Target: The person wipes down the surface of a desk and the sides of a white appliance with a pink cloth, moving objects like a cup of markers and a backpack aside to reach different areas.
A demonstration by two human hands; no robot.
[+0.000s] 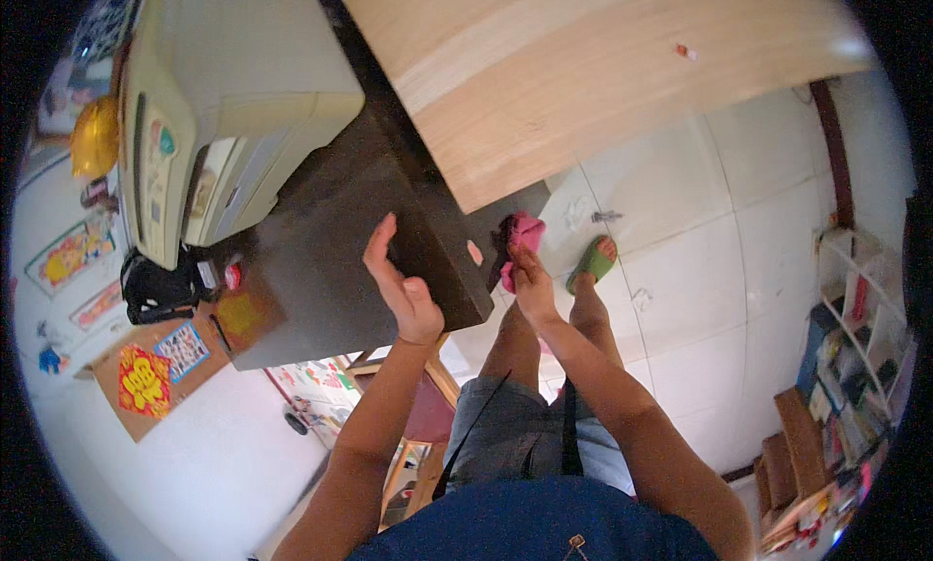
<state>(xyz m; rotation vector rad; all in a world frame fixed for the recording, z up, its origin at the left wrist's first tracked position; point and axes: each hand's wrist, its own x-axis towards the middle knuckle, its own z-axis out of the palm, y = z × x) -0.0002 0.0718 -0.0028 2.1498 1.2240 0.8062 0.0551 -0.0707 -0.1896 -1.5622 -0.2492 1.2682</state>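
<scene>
My right hand (534, 288) grips a bunched pink cloth (526, 229) beside the front corner of a dark desk (321, 269). My left hand (408, 291) is raised over the desk near its edge, fingers extended and nothing in it. Whether it touches the surface I cannot tell. A small pink patch (474, 252) shows on the desk's edge, between the two hands. Farther back on the desk stands a bulky beige printer (240, 73).
A light wooden panel (554, 87) adjoins the desk, with a small red scrap (684, 51) on it. Near the printer lie a black bag-like item (157, 288) and a small red object (232, 275). A wooden chair (426, 415) stands below the desk; a white shelf (860, 313) is at right.
</scene>
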